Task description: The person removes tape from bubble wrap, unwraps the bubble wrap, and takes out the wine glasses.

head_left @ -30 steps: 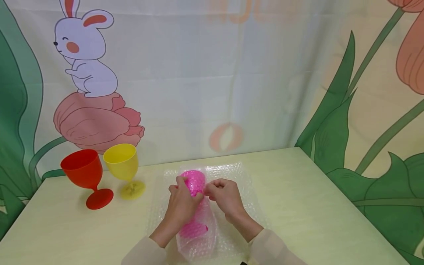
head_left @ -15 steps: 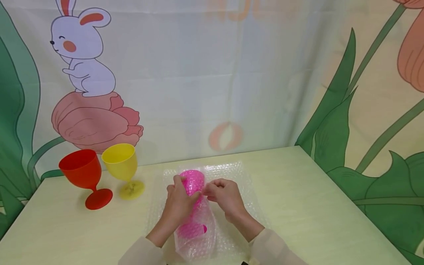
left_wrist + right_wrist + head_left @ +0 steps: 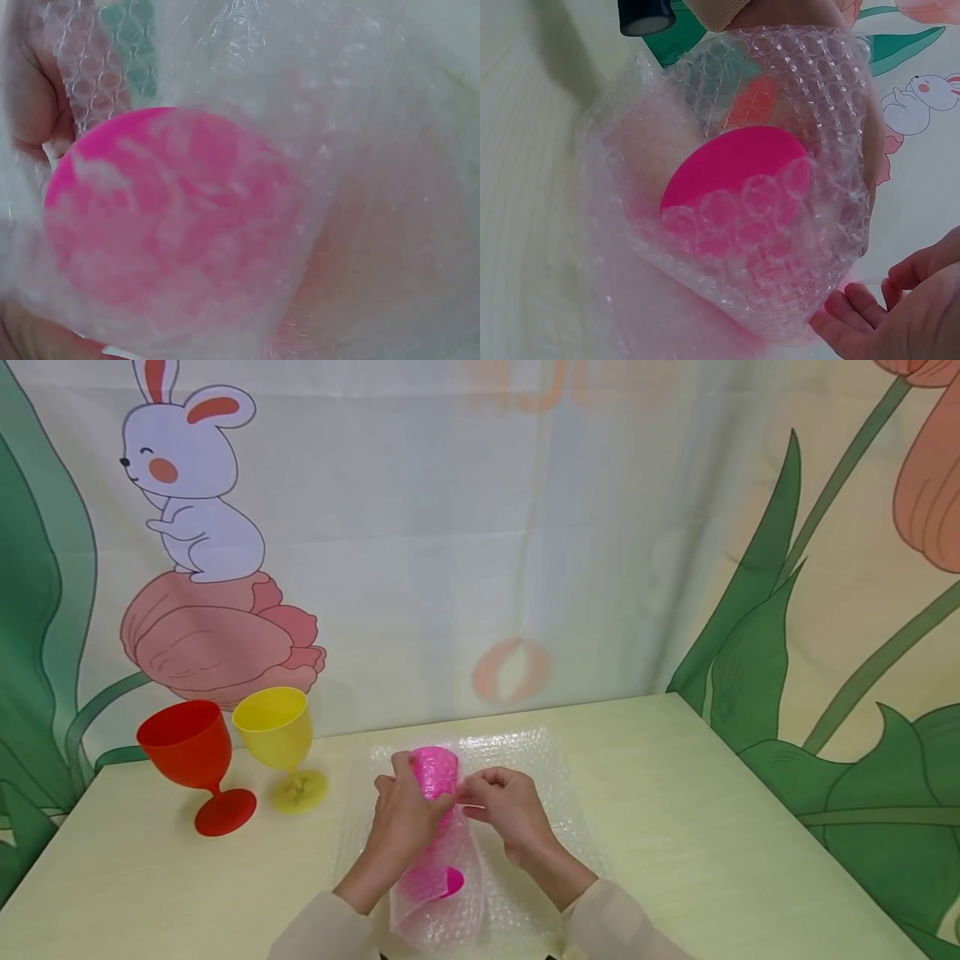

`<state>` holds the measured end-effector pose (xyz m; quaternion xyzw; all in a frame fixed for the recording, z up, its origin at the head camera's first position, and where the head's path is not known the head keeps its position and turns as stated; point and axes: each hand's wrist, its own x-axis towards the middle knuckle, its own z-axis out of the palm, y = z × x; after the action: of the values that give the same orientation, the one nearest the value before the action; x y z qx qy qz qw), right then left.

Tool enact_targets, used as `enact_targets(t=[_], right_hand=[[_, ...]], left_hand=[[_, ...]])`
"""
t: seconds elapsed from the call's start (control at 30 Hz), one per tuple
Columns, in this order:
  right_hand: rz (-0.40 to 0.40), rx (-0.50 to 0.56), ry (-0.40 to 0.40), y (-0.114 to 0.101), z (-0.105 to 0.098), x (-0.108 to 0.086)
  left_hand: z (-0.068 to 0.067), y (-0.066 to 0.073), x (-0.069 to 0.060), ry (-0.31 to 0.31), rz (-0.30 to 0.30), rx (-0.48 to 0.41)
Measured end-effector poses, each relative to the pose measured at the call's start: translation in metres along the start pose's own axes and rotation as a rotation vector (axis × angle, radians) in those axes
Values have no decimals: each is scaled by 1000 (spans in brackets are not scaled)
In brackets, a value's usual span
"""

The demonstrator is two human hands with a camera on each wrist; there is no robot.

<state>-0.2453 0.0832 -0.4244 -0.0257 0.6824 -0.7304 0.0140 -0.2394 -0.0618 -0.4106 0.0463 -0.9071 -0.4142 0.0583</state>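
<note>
A pink plastic goblet [image 3: 437, 770] lies on the table, rolled in bubble wrap [image 3: 480, 918]. Its round foot [image 3: 454, 881] points toward me and shows through the open end of the roll, also in the right wrist view as a pink disc [image 3: 739, 169]. My left hand [image 3: 405, 814] grips the wrapped cup from the left, fingers over its far side and thumb on top. My right hand [image 3: 512, 810] pinches the edge of the wrap at the cup's right side, thumb against fingers. Exactly what lies between those fingertips is too small to tell. The stem is blurred by the wrap.
A red goblet [image 3: 191, 747] and a yellow goblet [image 3: 276, 735] stand upright at the table's left. A flat bubble wrap sheet [image 3: 525, 747] lies beneath the roll. A printed cloth [image 3: 390, 568] hangs behind the table [image 3: 712, 843].
The wrapped goblet has turned a little in my hands, and more of its foot shows bare at the near end. Both hands keep nearly the same place.
</note>
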Motion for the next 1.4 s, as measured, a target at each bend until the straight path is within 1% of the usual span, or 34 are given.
enact_targets(t=[0.1,0.17,0.3,0.47,0.63,0.93,1.27,1.4], right_hand=[[1,4,-5,0,1,1],[0,1,-5,-1,2,1],[-2,0,-3,-1,2,0],[-6,-1,-7,-1,3,-1],[-12,-12,-11,0,5,-1],[-9,80,-9,2,7,0],[-3,137,-8,5,8,0],[5,165,-8,8,10,0]], left_hand=[[0,0,-1,-3,27,5],[-1,0,-2,-9,34,8],[-1,1,-4,-18,32,11],[-1,0,-5,-2,33,22],[0,-2,-3,3,26,9],[-1,-2,0,-5,1,-21],[-3,-7,4,-27,-14,-38],[-5,-10,4,-34,-43,-56]])
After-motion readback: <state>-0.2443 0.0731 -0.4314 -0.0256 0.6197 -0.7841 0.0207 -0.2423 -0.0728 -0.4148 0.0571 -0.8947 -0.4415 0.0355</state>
